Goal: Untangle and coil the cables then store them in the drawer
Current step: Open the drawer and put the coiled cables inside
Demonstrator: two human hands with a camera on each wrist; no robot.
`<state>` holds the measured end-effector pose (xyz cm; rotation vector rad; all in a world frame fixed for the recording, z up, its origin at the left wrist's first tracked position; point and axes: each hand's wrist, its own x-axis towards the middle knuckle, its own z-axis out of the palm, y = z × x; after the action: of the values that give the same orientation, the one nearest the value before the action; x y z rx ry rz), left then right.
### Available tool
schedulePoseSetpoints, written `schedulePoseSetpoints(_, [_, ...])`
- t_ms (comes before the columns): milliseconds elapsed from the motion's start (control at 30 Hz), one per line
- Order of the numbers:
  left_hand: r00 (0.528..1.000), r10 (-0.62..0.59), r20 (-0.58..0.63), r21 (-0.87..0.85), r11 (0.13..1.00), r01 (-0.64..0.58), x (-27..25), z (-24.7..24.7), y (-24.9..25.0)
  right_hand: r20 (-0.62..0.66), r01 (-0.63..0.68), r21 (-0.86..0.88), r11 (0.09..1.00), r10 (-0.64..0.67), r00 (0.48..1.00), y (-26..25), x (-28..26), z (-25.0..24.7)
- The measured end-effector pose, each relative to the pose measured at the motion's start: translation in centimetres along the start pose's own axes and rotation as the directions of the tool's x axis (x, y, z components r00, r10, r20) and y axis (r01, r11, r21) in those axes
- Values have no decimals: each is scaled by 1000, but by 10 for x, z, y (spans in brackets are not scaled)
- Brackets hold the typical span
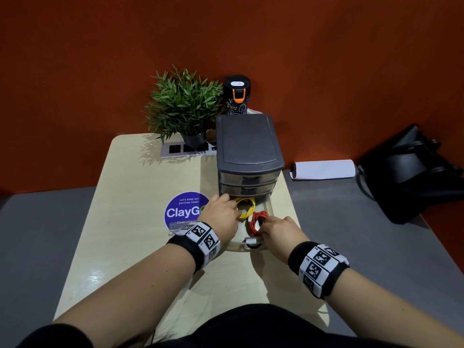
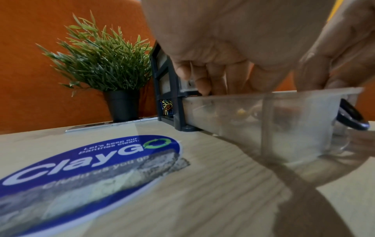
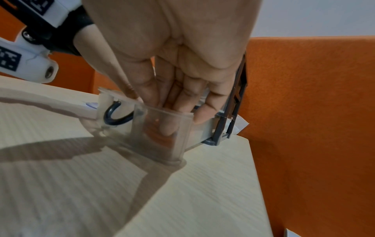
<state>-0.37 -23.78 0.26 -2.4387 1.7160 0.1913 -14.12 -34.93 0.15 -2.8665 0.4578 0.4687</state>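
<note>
The bottom drawer (image 1: 272,209) of a dark grey drawer unit (image 1: 247,141) is pulled out toward me. A coiled yellow cable (image 1: 247,208) lies at its back, and my left hand (image 1: 234,210) pinches the coil's left side. Beside it sits a coiled red cable (image 1: 257,221), held by the thumb and fingers of my right hand (image 1: 263,228). A dark cable (image 1: 253,244) with a silver plug lies at the drawer's front. The left wrist view shows my left hand (image 2: 253,86) dipping into the translucent drawer (image 2: 284,120). In the right wrist view my right hand (image 3: 154,109) reaches down inside the drawer (image 3: 182,128) onto the red coil (image 3: 160,136).
On the pale table (image 1: 140,247) there is a purple round sticker (image 1: 182,209). A potted plant (image 1: 183,106), a power strip (image 1: 188,148) and a black bottle (image 1: 237,96) stand at the back. A white paper roll (image 1: 324,169) and a black bag (image 1: 414,172) lie on the right.
</note>
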Motion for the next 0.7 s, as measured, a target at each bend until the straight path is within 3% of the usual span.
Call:
schedulePoseSetpoints(167, [996,2,86,42,999,-6,-2,-3,2,-49,22,67,997,-19,999,-3,-12,-5])
schedulePoseSetpoints(333, [989,-111,95,116,988,100,-2,-6,11,-35,54,82,995,-51,998,1,-18,-5])
schedulePoseSetpoints(467, [992,-101,78,10,995,101,-5,-9,12,-67,57,84,995,-52,996,0,-21,-4])
schedulePoseSetpoints(533, [998,-67,-3,-160,985,65,-8,-20,7,-77,63,62,996,-58,995,0,-23,-5])
schedulePoseSetpoints(600, [972,-119,-203,-351,935,41,-12,-36,0,-105,79,48,996,-74,992,0,-25,-5])
schedulePoseSetpoints(700, [812,-262,-522,-440,898,6,-11,-55,-18,-209,83,6,997,-80,975,-1,-29,-4])
